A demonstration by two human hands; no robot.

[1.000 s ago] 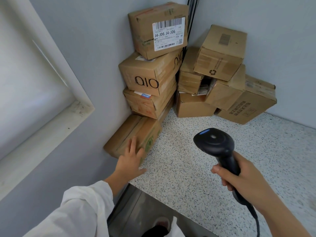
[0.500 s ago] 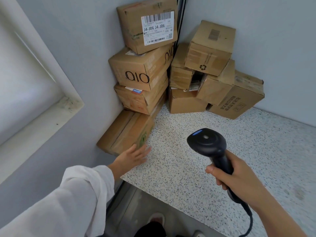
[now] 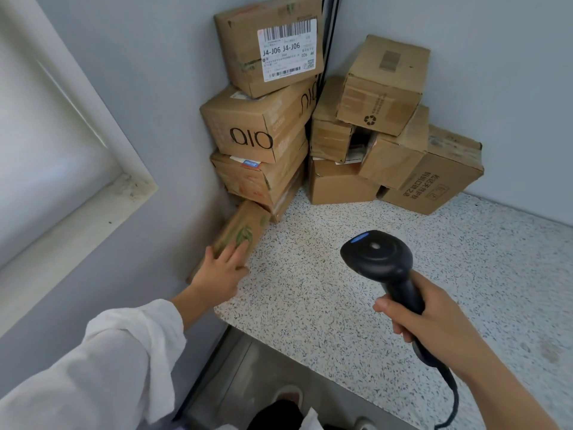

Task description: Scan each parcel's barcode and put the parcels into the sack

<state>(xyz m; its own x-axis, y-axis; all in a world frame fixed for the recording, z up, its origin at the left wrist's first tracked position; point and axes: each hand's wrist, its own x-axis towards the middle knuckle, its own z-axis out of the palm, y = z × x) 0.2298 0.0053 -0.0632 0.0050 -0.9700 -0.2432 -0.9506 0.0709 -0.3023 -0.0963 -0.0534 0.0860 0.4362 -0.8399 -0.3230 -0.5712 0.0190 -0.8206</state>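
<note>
Tipping up is the change to note. Across the speckled surface [image 3: 403, 305], the tall stack [image 3: 263, 125] against the left wall and the tumbled pile [image 3: 387, 135] beside it sit as they did a second ago. The flat parcel [image 3: 245, 225] at the foot of the stack is different: it now stands on its long edge, leaning on the wall, where half a second ago it lay lower with its broad face up. I take that as the parcel being turned to find its barcode, so it looks like the next one to be scanned. No label shows on the face toward us. Nothing from this corner has gone to the sack yet, and a scrap of white at the bottom edge may be the sack, though I can't be sure. The scanner [image 3: 376, 259] hangs over the middle of the surface, well apart from the parcel and much where it was before, its head turned toward the corner. The right hand [image 3: 434, 324] has its fingers wrapped round the handle. The left hand [image 3: 223, 268] presses the parcel's near end, fingers straight and spread on its face, and has slid nearer the edge than it was earlier.
</note>
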